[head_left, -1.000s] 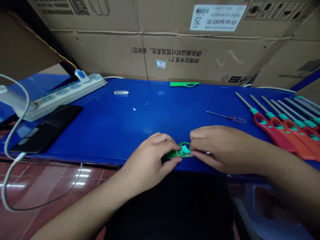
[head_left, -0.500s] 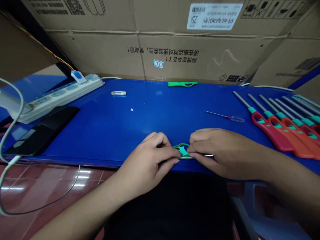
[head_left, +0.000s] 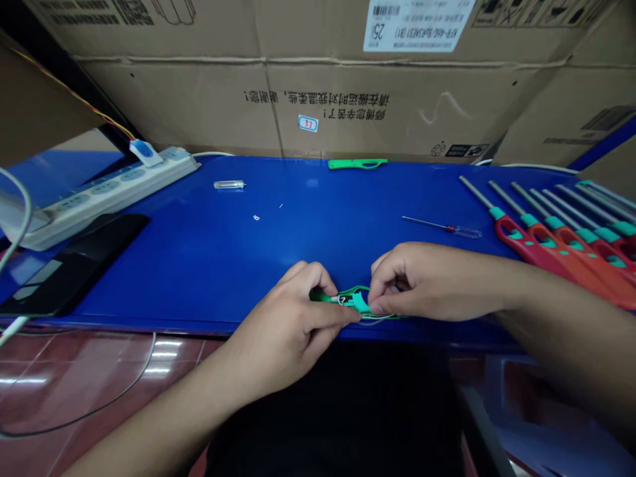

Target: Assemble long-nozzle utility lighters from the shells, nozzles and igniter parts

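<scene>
The green half-shell of a long-nosed lighter [head_left: 322,297] lies opened at the table's front edge, small parts and a thin wire showing inside. My left hand [head_left: 298,311] is closed around its left part, fingers on both sides. A teal trigger [head_left: 358,303] sits in the shell between my hands. My right hand [head_left: 412,281] pinches at the trigger's right end; whatever its fingertips hold is hidden. Another green lighter shell half [head_left: 356,163] lies against the cardboard box. A screwdriver with a clear handle [head_left: 466,232] rests beyond my right hand.
Several red and orange lighters [head_left: 534,248] lie in a row at the right. At the left are a white power strip [head_left: 104,192] and a black device [head_left: 74,265]. A small clear tube [head_left: 229,185] and tiny bits [head_left: 256,217] lie mid-table. A cardboard box [head_left: 199,112] stands behind.
My right hand has shifted slightly left and its wrist is raised, with fingers curled more tightly. More of the shell's inside shows between my hands. The camera view has shifted a little.
</scene>
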`<move>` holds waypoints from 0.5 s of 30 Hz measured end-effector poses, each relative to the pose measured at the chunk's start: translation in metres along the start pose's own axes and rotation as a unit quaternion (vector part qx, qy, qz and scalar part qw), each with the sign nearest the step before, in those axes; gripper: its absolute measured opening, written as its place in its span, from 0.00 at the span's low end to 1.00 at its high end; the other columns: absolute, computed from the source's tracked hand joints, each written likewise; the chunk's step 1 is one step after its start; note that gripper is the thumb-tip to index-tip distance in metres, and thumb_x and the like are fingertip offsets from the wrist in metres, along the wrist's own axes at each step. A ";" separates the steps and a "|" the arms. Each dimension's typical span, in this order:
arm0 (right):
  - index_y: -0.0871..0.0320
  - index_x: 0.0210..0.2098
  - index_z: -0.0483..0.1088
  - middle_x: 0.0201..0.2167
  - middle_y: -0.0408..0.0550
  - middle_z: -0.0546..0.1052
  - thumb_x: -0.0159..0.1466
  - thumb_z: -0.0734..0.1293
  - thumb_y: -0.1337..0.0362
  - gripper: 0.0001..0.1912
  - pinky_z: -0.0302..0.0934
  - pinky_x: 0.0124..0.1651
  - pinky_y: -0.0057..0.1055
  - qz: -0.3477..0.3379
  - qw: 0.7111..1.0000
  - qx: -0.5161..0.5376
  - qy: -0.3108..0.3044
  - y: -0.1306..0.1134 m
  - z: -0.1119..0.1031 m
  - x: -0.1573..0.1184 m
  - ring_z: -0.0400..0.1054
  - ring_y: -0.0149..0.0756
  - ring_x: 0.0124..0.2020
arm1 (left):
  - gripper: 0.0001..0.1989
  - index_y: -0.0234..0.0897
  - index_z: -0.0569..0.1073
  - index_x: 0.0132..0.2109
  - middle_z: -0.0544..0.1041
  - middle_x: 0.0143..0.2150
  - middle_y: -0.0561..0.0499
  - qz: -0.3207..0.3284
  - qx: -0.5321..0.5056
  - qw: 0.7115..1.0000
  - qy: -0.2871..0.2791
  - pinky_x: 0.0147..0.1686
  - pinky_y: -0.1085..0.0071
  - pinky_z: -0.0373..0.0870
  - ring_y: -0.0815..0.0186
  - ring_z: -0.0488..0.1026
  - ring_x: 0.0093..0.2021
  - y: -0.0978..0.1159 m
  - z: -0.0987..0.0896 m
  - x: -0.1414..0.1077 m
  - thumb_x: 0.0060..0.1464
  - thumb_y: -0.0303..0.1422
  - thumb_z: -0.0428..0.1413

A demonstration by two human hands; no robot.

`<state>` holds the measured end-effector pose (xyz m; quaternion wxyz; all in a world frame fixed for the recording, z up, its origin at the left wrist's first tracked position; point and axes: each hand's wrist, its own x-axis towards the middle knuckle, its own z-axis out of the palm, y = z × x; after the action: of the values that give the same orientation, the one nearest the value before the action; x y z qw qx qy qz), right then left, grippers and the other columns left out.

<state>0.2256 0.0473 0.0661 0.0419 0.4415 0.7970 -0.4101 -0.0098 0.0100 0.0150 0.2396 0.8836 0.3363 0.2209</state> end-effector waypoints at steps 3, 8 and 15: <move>0.55 0.30 0.78 0.24 0.40 0.73 0.61 0.67 0.60 0.09 0.54 0.24 0.27 0.026 1.000 0.002 -0.015 -0.002 -0.002 0.003 0.61 0.28 0.23 | 0.13 0.49 0.81 0.49 0.69 0.42 0.49 0.004 -0.005 1.000 0.002 0.40 0.66 0.67 0.64 0.67 0.44 0.000 -0.001 0.001 0.64 0.29 0.55; 0.55 0.25 0.73 0.19 0.39 0.69 0.61 0.64 0.62 0.10 0.50 0.22 0.27 0.030 0.998 -0.061 -0.003 -0.013 -0.003 0.001 0.57 0.27 0.20 | 0.11 0.48 0.82 0.47 0.69 0.41 0.49 0.004 -0.012 1.000 0.000 0.42 0.65 0.67 0.65 0.67 0.43 0.000 -0.002 0.002 0.64 0.30 0.56; 0.57 0.18 0.66 0.18 0.42 0.70 0.59 0.64 0.68 0.14 0.50 0.26 0.31 -0.065 0.976 -0.199 0.058 -0.017 0.003 -0.002 0.57 0.27 0.19 | 0.10 0.47 0.82 0.46 0.70 0.41 0.49 0.012 -0.007 1.000 0.002 0.44 0.65 0.68 0.65 0.68 0.43 -0.001 -0.003 0.003 0.64 0.32 0.56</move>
<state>0.2135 0.0392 0.0748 0.0560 0.3946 0.8906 -0.2189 -0.0101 0.0141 0.0174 0.2424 0.8853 0.3248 0.2282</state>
